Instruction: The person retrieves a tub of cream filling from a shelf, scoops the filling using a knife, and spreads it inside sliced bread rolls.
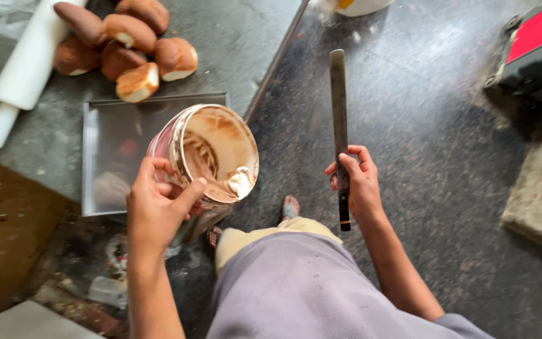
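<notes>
Left hand (155, 210) tilts jar (211, 160); right hand (359, 182) grips knife (339, 107)

Small bakery or food-prep kitchen: stone counter (246, 37), piled buns (123, 44), rolling pin (26, 69), steel tray (105, 132).

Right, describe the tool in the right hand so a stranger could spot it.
Start at the dark speckled floor right of the counter edge. There the right hand grips a long flat metal spatula, blade pointing away. Unlike the white rolling pin, it is thin and dark-handled.

Both hands closed in grips, left hand (158, 204) lower than right hand (357, 182).
</notes>
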